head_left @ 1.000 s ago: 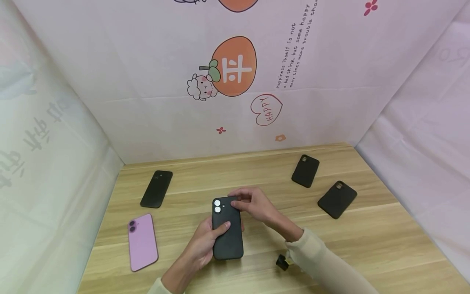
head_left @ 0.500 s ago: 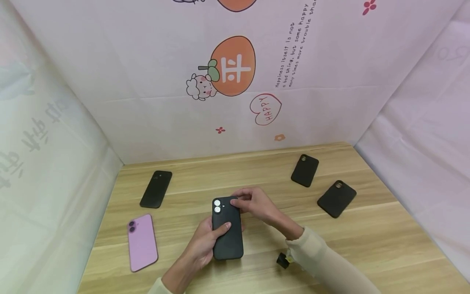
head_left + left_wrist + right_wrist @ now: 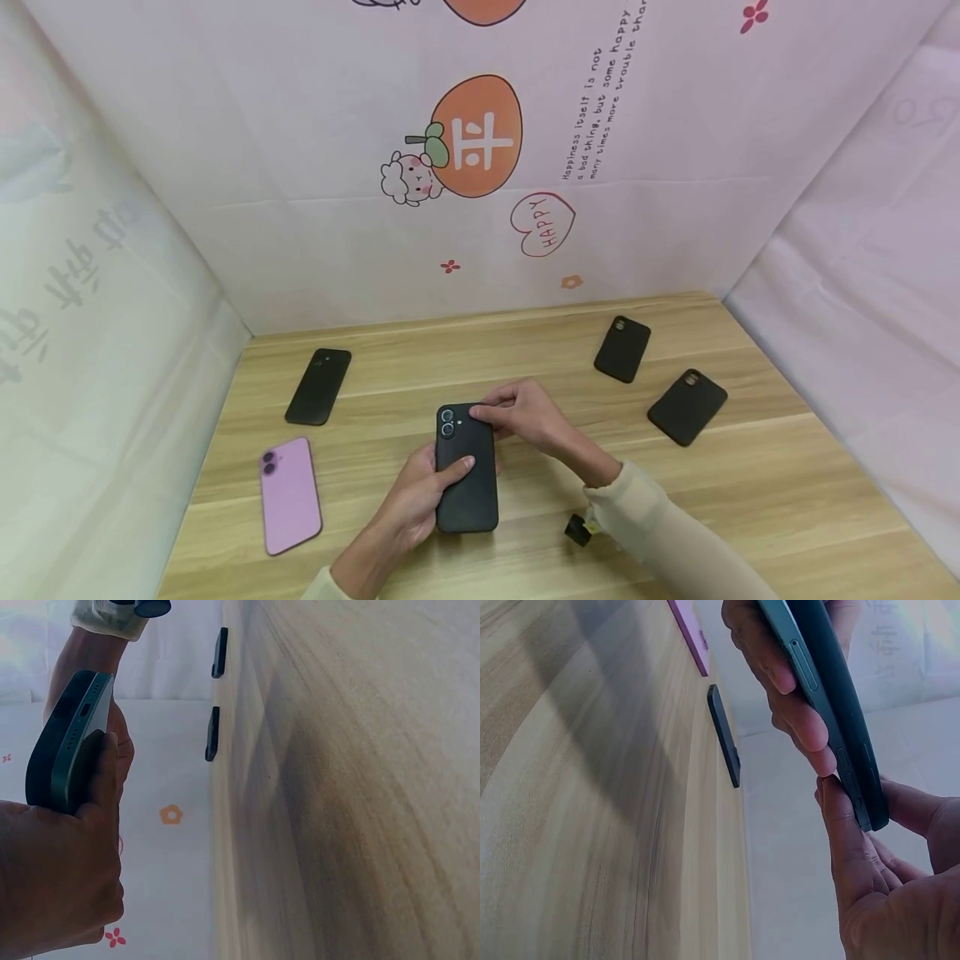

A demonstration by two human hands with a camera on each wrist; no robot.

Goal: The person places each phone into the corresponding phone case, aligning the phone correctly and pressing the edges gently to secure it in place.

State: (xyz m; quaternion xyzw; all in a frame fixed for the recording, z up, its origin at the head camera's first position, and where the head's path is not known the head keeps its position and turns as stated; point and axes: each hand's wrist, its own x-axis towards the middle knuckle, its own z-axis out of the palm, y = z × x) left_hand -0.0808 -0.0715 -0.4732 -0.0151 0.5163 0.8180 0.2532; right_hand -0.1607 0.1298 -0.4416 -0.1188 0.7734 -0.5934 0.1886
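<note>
In the head view, a black phone case (image 3: 468,492) lies over the back of a phone, held above the table. The right wrist view shows the phone's teal side edge (image 3: 804,664) with its buttons exposed alongside the case. My left hand (image 3: 414,493) grips both from the left, thumb across the case's back and fingers underneath. At the upper right corner, my right hand (image 3: 529,417) pinches case and phone between thumb and fingers. The phone's bottom edge (image 3: 79,735) with its port faces the left wrist camera. The screen is mostly hidden.
On the wooden table (image 3: 570,358), a pink phone (image 3: 291,496) and a black phone (image 3: 318,387) lie at left. Two black cases, one farther back (image 3: 622,349) and one nearer (image 3: 687,407), lie at right. A printed cloth wall (image 3: 337,250) rises behind the table.
The cased phone has tilted slightly, so the camera lenses lost their bright glare. My right hand has shifted a little at the corner, and both hands keep their hold.
</note>
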